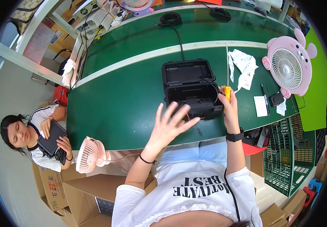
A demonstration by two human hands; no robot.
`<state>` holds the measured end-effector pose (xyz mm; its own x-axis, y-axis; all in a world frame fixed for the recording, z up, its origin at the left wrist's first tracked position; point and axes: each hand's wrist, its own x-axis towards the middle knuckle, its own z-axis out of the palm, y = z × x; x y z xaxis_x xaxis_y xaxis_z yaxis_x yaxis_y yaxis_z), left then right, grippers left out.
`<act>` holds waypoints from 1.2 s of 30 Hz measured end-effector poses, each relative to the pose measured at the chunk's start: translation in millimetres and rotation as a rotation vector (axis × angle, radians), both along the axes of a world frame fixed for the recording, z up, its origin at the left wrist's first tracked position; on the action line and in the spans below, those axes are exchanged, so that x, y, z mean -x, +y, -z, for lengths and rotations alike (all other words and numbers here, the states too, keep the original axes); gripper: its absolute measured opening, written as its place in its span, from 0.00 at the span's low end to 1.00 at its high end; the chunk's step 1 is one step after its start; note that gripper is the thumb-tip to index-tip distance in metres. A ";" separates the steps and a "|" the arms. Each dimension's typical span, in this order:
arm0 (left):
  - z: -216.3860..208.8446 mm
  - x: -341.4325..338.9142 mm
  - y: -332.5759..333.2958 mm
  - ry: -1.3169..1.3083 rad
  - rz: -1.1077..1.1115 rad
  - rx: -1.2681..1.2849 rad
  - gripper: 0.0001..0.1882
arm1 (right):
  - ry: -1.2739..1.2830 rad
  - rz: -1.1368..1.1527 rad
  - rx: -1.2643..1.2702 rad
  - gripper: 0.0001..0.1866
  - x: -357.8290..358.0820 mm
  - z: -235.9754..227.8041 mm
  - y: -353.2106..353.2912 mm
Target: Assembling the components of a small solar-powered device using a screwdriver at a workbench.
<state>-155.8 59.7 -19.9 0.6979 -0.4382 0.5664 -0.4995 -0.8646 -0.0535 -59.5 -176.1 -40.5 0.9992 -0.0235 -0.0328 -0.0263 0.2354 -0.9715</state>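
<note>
A black plastic box (pixel 212 112) stands on the green table with its lid (pixel 187 72) swung back. Some dark parts sit inside, too shadowed to name, and a thin cable runs along the right side. My right hand (pixel 229 109) is closed around the yellow handle of a screwdriver (pixel 227 92) at the box's right edge, its long shaft pointing away from me. Fingers spread and slightly blurred, my left hand (pixel 169 126) is over the box's near left corner, holding nothing. A short red wire (pixel 188 116) shows beside its fingers.
Crumpled white paper (pixel 243 68) and a pink animal-shaped fan (pixel 286 68) are to the right, near a notepad (pixel 261 106) and pen. A coiled black cable (pixel 170 19) lies behind. At left, a co-worker (pixel 44 136) holds a dark flat panel near a small pink fan (pixel 91 154).
</note>
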 end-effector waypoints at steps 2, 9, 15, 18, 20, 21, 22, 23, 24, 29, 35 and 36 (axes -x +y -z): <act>-4.6 -3.3 -5.8 -0.054 0.026 -0.301 0.28 | -0.014 0.000 0.016 0.21 -6.2 0.4 0.6; 9.8 -27.1 -3.2 -0.114 0.148 -0.131 0.16 | -0.002 -0.035 -0.029 0.22 -3.3 -20.8 7.8; -18.5 -15.6 5.8 -0.005 0.224 0.725 0.18 | -0.076 -0.087 0.061 0.24 -11.8 -19.8 7.5; -28.9 -16.0 10.1 0.109 -0.023 1.120 0.11 | -0.095 -0.117 0.031 0.24 -6.1 -18.2 5.8; -28.7 -15.7 20.1 0.225 -0.147 1.113 0.14 | -0.103 -0.151 0.041 0.24 6.1 -11.1 1.1; -31.0 -11.1 20.1 0.313 -0.197 1.119 0.16 | -0.170 -0.153 -0.045 0.21 13.2 -5.6 3.5; -30.6 -11.6 20.6 0.191 -0.173 0.952 0.15 | -0.178 -0.166 -0.069 0.20 19.0 -2.5 3.3; -34.4 -12.3 20.2 0.074 -0.145 0.785 0.15 | -0.183 -0.174 -0.093 0.19 24.5 0.1 2.7; -39.6 -9.1 20.5 0.002 -0.155 0.584 0.15 | -0.228 -0.168 -0.090 0.19 26.5 10.3 0.8; -52.1 8.5 -0.9 0.257 -0.254 0.246 0.17 | -0.175 -0.150 -0.109 0.22 51.3 32.8 -11.8; -42.8 -4.5 -35.2 0.438 0.066 0.364 0.31 | -0.173 -0.137 -0.154 0.23 55.2 36.1 -6.0; -38.6 -4.7 -41.1 0.498 0.101 0.346 0.37 | -0.165 -0.133 -0.204 0.23 54.6 34.3 -4.3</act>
<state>-151.1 18.6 18.7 0.8801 -0.3647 0.3041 -0.4724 -0.7373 0.4830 -114.1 -180.5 -74.8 0.9853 0.0984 0.1395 0.0841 0.4311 -0.8984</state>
